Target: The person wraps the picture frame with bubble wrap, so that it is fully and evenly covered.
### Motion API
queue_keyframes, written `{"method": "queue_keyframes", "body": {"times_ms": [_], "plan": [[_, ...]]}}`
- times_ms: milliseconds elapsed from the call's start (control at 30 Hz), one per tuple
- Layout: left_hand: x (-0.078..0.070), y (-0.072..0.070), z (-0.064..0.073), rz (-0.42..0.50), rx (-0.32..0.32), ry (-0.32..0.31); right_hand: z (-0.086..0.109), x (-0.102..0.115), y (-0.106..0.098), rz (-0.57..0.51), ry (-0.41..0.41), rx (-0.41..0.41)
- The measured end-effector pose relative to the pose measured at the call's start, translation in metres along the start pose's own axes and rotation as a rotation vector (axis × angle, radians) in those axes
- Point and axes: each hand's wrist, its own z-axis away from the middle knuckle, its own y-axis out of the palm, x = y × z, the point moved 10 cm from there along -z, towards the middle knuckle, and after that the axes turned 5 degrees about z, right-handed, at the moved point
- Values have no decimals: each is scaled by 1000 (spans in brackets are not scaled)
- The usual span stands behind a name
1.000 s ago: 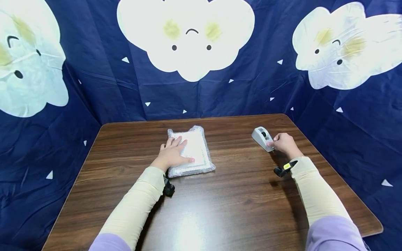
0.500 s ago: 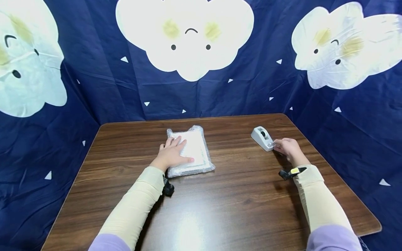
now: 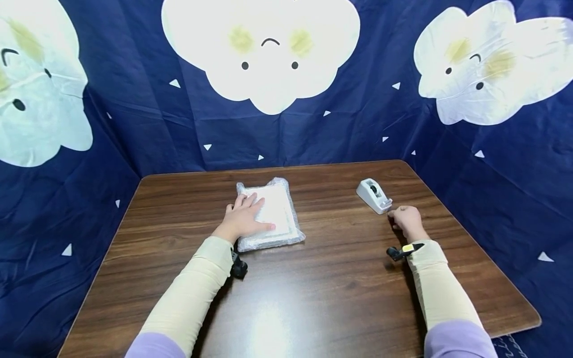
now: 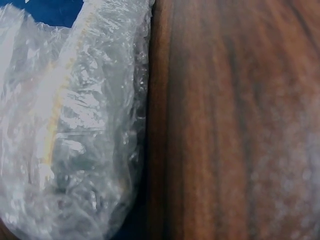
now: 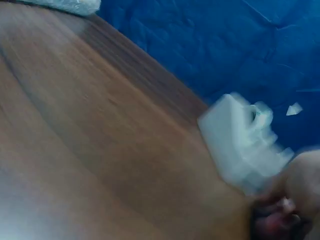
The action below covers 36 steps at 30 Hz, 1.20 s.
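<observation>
A bubble-wrapped flat package with a white face lies left of the table's middle. My left hand rests on it, fingers spread and straight. In the left wrist view, the wrinkled clear wrap fills the left side. On the right stands a light grey tape dispenser, its cutter end toward my right hand. That hand is just off the cutter, thumb and fingers pinched together on a bit of clear tape, which shows as a small blurred glint in the right wrist view.
The brown wooden table has its far edge close to a dark blue curtain printed with white clouds. On the right side, the table's slanting edge runs beyond my right arm.
My right hand has drawn back from the dispenser's cutter and turned slightly, now lower and apart from it. The left hand and the package have stayed in place.
</observation>
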Motion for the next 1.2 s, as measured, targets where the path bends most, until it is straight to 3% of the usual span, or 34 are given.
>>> {"method": "queue_keyframes", "body": {"times_ms": [100,233,433,633,800,1000,1200], "plan": [[1,-1,0,1,0,0,3,5,2,37,-37,14],[2,-3,0,-7,0,1,12,25,12,-102,-91,173],[6,-6,-1,-13,-4,-7,38,104,45,-117,-413,371],[3,-2,-1,4,-4,1,83,179,84,-61,-674,541],[1,1,-1,22,-9,3,99,212,117,-6,-796,602],[2,0,-3,11,-29,5,92,232,169,13,-918,665],[4,-1,-3,15,-40,-10,100,256,208,132,-1078,671]]}}
